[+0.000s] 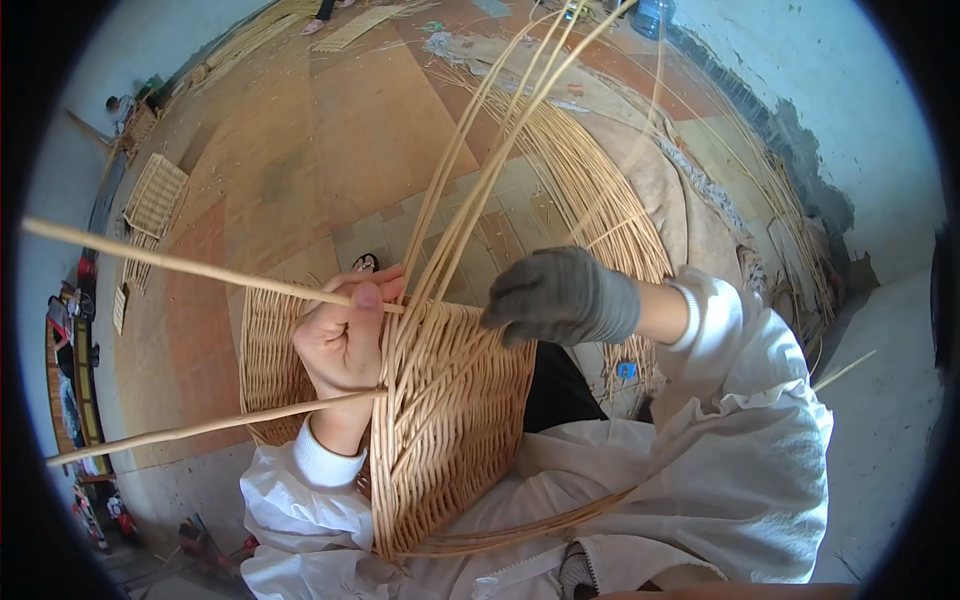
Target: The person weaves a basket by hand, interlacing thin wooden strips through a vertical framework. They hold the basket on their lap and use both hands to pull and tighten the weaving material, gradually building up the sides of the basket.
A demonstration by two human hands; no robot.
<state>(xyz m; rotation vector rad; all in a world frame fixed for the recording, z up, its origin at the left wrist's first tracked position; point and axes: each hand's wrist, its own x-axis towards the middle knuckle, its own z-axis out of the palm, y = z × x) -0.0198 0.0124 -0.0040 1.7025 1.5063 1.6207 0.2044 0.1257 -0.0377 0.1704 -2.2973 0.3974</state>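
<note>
A woven wicker basket (460, 400) rests tilted against my lap, its rim edge facing up. My bare left hand (345, 335) is closed at that rim, thumb pressed on a thick wicker rod (180, 262) that sticks out to the left. Lower down, a second rod (210, 428) juts out the same way. Several long thin wicker strands (480, 190) rise from the rim, away from me. Beside the basket's right side, my right hand (565, 297) in a grey glove has its fingers curled; what they hold, if anything, is hidden. A blurred pale strand (642, 140) runs above it.
A large bundle of loose wicker strands (590, 170) lies on cloth sheeting at the right. Far left are a woven wicker piece (155, 195) and another person (120, 108). A blue water jug (652, 18) stands by the wall. A small blue object (627, 370) lies below my glove.
</note>
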